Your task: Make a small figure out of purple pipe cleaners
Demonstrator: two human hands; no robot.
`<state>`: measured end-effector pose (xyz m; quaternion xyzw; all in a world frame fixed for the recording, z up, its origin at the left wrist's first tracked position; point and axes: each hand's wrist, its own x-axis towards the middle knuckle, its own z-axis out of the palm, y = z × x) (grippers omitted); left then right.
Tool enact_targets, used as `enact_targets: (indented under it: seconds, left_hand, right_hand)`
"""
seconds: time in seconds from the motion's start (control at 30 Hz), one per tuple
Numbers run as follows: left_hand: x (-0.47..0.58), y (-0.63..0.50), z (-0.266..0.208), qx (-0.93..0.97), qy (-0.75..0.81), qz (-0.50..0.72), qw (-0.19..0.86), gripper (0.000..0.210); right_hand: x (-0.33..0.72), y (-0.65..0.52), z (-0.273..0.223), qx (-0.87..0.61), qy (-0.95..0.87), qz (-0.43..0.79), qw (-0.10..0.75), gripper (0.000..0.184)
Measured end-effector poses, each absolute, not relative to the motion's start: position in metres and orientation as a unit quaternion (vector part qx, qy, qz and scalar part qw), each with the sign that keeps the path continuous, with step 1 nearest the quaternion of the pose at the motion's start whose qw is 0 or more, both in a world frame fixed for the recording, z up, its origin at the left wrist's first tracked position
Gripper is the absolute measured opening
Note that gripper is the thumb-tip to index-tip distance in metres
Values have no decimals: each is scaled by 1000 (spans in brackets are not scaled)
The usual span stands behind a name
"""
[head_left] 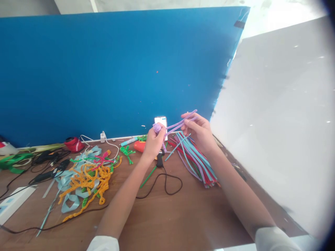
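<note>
Between finger and thumb, my left hand (154,142) pinches a light purple pipe cleaner (157,128) whose end is wound into a small tight knot or coil. Long purple strands run from it to the right, and a short piece hangs below the hand. My right hand (199,129) is closed on the far part of these strands, which stick out past its fingertips. Both hands are raised above the table. A lit phone (160,120) stands behind them against the blue board. A bundle of red, blue and purple pipe cleaners (200,162) lies under my right hand.
An orange glue gun (139,146) with a black cord sits behind my left hand. To the left lie twisted orange pipe cleaners (91,179), blue ribbon (70,204), a red roll (74,144) and a white power strip (15,204). A blue board (117,76) closes off the back.
</note>
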<state>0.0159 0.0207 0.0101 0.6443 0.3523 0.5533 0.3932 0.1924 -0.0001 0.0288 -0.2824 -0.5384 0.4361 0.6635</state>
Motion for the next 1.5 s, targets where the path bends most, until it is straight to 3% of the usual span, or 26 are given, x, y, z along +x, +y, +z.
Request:
enact_targets:
  seconds: [0.33, 0.67, 0.93, 1.2, 1.5]
  left_hand:
    - [20, 14, 15, 647, 306, 553, 426, 26]
    - [20, 9, 15, 778, 378, 450, 223, 34]
    - [23, 7, 15, 806, 328, 431, 240, 24]
    - [22, 11, 10, 758, 339, 451, 328, 33]
    - [21, 11, 10, 771, 369, 419, 307, 36]
  right_hand:
    - [193, 4, 26, -280, -550, 456, 641, 14]
    - [191, -3, 32, -315, -618, 434, 574, 13]
    - [185, -4, 31, -312, -620, 449, 562, 17]
    - [186, -7, 33, -336, -630, 420, 561, 31]
    - [189, -4, 32, -345, -623, 406, 573, 36]
